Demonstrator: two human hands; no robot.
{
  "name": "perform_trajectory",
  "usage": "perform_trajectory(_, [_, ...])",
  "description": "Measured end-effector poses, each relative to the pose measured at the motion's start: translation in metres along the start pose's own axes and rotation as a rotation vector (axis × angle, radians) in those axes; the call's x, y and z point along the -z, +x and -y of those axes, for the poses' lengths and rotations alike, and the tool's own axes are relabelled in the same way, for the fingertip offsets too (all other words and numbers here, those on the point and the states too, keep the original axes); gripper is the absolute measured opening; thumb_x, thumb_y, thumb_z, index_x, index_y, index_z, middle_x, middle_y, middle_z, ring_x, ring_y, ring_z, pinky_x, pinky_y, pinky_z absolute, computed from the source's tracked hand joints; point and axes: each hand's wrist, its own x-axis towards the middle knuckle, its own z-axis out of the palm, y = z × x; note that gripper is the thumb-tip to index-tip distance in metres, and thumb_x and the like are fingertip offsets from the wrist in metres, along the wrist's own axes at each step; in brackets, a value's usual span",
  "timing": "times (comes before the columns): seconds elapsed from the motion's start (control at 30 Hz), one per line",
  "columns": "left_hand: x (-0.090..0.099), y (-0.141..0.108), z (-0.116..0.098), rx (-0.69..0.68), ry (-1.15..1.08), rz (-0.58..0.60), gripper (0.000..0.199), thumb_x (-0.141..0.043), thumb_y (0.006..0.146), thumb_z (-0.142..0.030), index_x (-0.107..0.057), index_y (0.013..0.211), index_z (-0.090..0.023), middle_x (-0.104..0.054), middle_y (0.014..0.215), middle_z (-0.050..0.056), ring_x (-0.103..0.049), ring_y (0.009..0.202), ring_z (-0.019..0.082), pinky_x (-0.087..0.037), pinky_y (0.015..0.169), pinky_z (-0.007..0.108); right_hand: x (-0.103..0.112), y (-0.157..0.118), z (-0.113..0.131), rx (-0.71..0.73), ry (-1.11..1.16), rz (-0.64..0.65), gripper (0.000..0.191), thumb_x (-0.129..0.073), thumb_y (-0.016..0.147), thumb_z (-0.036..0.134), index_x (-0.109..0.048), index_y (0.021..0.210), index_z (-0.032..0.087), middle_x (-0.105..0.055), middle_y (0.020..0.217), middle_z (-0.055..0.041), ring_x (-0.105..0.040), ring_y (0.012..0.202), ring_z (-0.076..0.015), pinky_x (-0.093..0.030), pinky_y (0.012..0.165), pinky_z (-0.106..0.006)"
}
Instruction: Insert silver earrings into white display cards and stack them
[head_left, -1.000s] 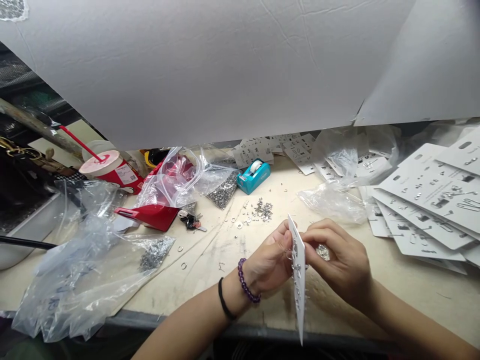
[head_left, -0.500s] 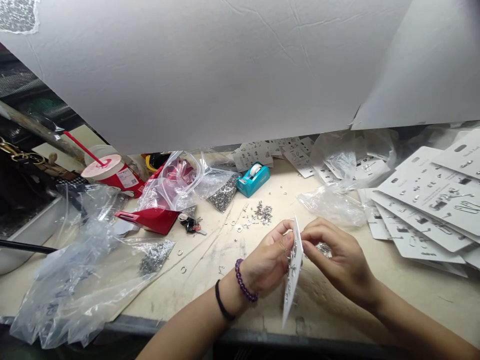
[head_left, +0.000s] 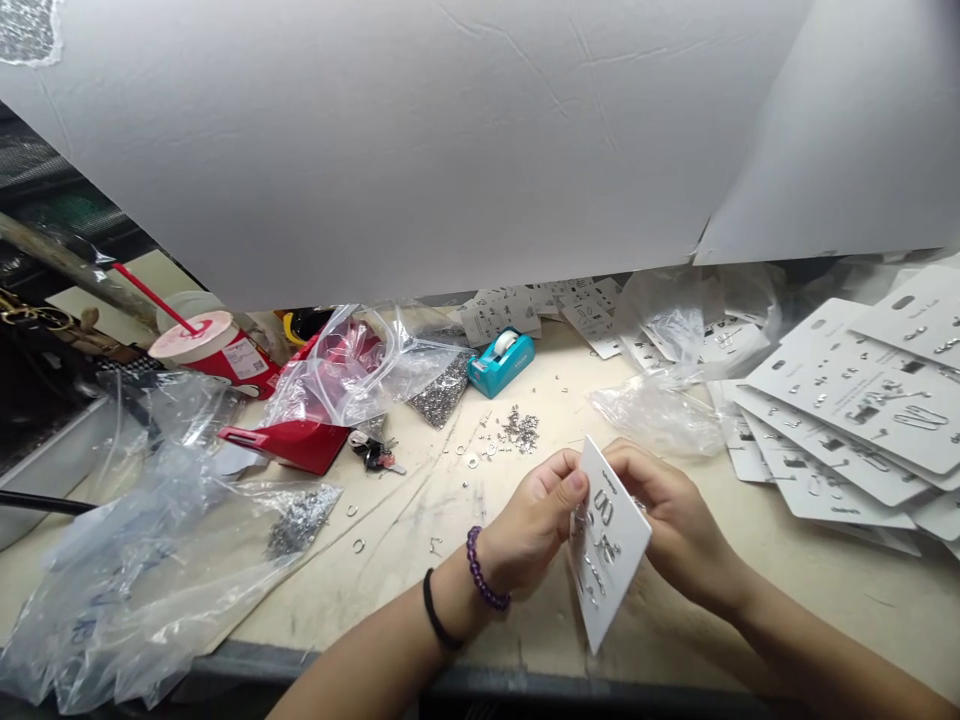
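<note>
Before you, a creased white panel (head_left: 420,150) spans the view. Below it, your pale, scuffed worktop (head_left: 322,600) has a dark front edge (head_left: 259,660).

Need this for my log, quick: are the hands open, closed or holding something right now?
Left hand: closed, holding the white card by its edge.
Right hand: curled behind the card, fingertips hidden; cannot tell whether it grips anything.
</note>
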Motion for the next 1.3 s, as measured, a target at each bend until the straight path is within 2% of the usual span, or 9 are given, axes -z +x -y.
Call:
perform_trajectory(0.23, [-0.002,-0.002,0.000,-0.013,-0.029,-0.036,0.035,-0.071,0.068,-0.041,-0.050,0.074,-0.013,-0.050,0.061,-0.002,-0.044,0.053,0.007,-0.034,0.052,0.019,0.003,0.001,0.002,-0.148,0.258,0.065,0.012,-0.055,0.082,0.027,-0.055,0.074,0.018,-0.054,0.072,-0.0004,-0.052,0.063,-0.0098,-0.045,0.055,-0.020])
perform_trajectory(0.33, [-0.001,0.000,-0.005,-0.044,-0.037,-0.113,0.030,-0.072,0.069,-0.034,-0.052,0.077,-0.013,-0.054,0.068,0.000,-0.049,0.060,0.008,-0.037,0.060,0.020,0.007,0.003,-0.001,-0.209,0.325,-0.028,0.018,-0.050,0.085,0.032,-0.059,0.078,0.018,-0.057,0.072,-0.0017,-0.053,0.062,-0.0103,-0.046,0.054,-0.021])
perform_trajectory(0.43, [0.001,0.004,-0.012,-0.081,-0.088,-0.214,0.024,-0.068,0.073,-0.032,-0.055,0.083,-0.014,-0.059,0.077,0.002,-0.054,0.072,0.012,-0.040,0.072,0.024,0.013,0.005,-0.005,-0.191,0.400,-0.149,0.031,-0.042,0.087,0.043,-0.062,0.086,0.019,-0.057,0.073,-0.0034,-0.053,0.063,-0.0124,-0.048,0.054,-0.025])
perform_trajectory(0.53, [0.003,0.009,-0.016,-0.071,-0.170,-0.251,0.025,-0.062,0.077,-0.030,-0.057,0.095,-0.014,-0.062,0.093,0.006,-0.056,0.089,0.018,-0.041,0.082,0.030,0.016,0.006,-0.006,-0.244,0.340,-0.186,0.028,-0.051,0.082,0.043,-0.062,0.093,0.020,-0.058,0.075,-0.0034,-0.054,0.064,-0.0130,-0.049,0.054,-0.025])
perform_trajectory(0.63, [0.004,0.012,-0.017,-0.057,-0.214,-0.248,0.023,-0.056,0.081,-0.027,-0.057,0.099,-0.013,-0.062,0.102,0.008,-0.056,0.097,0.021,-0.040,0.088,0.033,0.016,0.008,-0.006,-0.371,0.251,-0.169,0.024,-0.061,0.077,0.037,-0.061,0.095,0.020,-0.061,0.084,-0.0038,-0.056,0.070,-0.0132,-0.049,0.057,-0.023])
perform_trajectory(0.7, [0.004,0.011,-0.016,-0.048,-0.213,-0.235,0.022,-0.053,0.082,-0.026,-0.057,0.100,-0.012,-0.062,0.103,0.009,-0.056,0.098,0.022,-0.040,0.090,0.034,0.014,0.009,-0.007,-0.406,0.246,-0.168,0.023,-0.061,0.077,0.037,-0.061,0.093,0.020,-0.062,0.088,-0.0044,-0.057,0.074,-0.0138,-0.049,0.058,-0.023])
perform_trajectory(0.93, [0.004,0.009,-0.016,-0.074,-0.154,-0.211,0.020,-0.052,0.084,-0.025,-0.055,0.099,-0.014,-0.063,0.102,0.008,-0.057,0.098,0.021,-0.040,0.091,0.035,0.013,0.010,-0.015,-0.360,0.277,-0.187,0.018,-0.058,0.080,0.036,-0.062,0.090,0.022,-0.063,0.086,-0.0019,-0.054,0.068,-0.0109,-0.046,0.056,-0.021])
perform_trajectory(1.13, [0.004,0.008,-0.015,-0.129,-0.083,-0.188,0.019,-0.053,0.082,-0.017,-0.051,0.100,-0.015,-0.063,0.097,0.007,-0.056,0.099,0.019,-0.040,0.090,0.034,0.012,0.011,-0.014,-0.393,0.276,-0.190,0.027,-0.063,0.076,0.038,-0.059,0.096,0.021,-0.063,0.095,-0.0049,-0.060,0.082,-0.0160,-0.052,0.066,-0.026])
perform_trajectory(1.3, [0.003,0.007,-0.014,-0.146,-0.008,-0.199,0.019,-0.055,0.079,-0.019,-0.050,0.097,-0.015,-0.060,0.097,0.007,-0.055,0.098,0.019,-0.039,0.090,0.033,0.010,0.012,-0.014,-0.400,0.230,-0.221,0.028,-0.064,0.074,0.037,-0.057,0.094,0.019,-0.063,0.089,-0.0048,-0.061,0.076,-0.0157,-0.053,0.063,-0.027])
